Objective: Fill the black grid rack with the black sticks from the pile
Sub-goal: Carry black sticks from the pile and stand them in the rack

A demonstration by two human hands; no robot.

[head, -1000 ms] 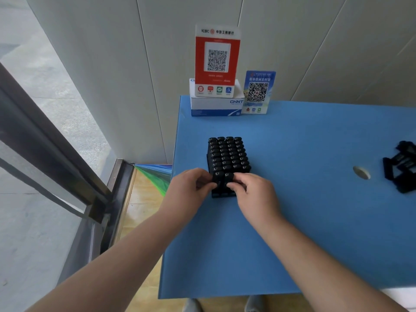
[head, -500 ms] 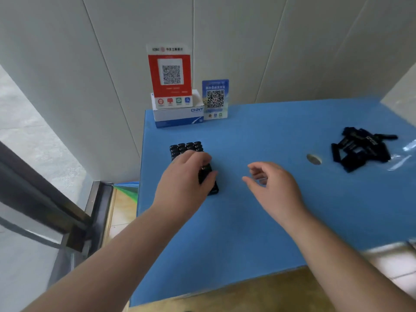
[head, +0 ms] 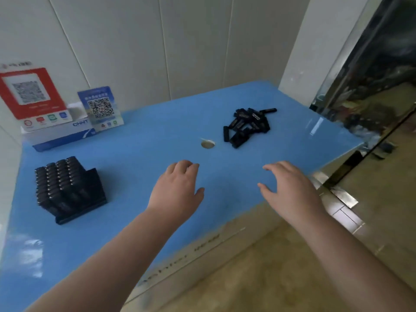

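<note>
Both hands empty above the blue tabletop (head: 157, 136), between rack and pile.

The left hand (head: 177, 190) and right hand (head: 290, 188) are loosely spread and hold nothing. The black plastic grid rack (head: 69, 190) stands at the left, mostly filled with upright sticks, its right column apparently empty. The heap of short black plastic sticks (head: 247, 124) lies well apart, far right, beside a round hole (head: 207, 144). The sticks look light, rigid and smooth; pinching one across its middle should suit.

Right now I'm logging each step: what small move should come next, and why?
Probably reach the right hand forward to the pile of sticks: both it and the left hand hold nothing, and the rack seems to have an unfilled strip.
</note>
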